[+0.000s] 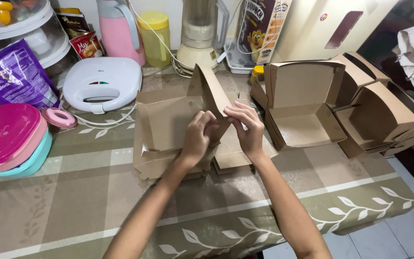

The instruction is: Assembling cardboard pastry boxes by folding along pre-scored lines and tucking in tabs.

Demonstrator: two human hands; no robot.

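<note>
Checked tabletop (97,192): both hands' fingers (207,120) pinching half-folded cardboard box (178,120); finished boxes (303,110) standing right of them, flat blanks (168,165) waiting beneath.

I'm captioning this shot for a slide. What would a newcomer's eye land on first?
Mid-table, the left hand and right hand pinch a flap of a half-folded brown cardboard box. Right of them stand finished open brown cardboard boxes. At the left edge lie stacked pink and teal plastic lids.
</note>
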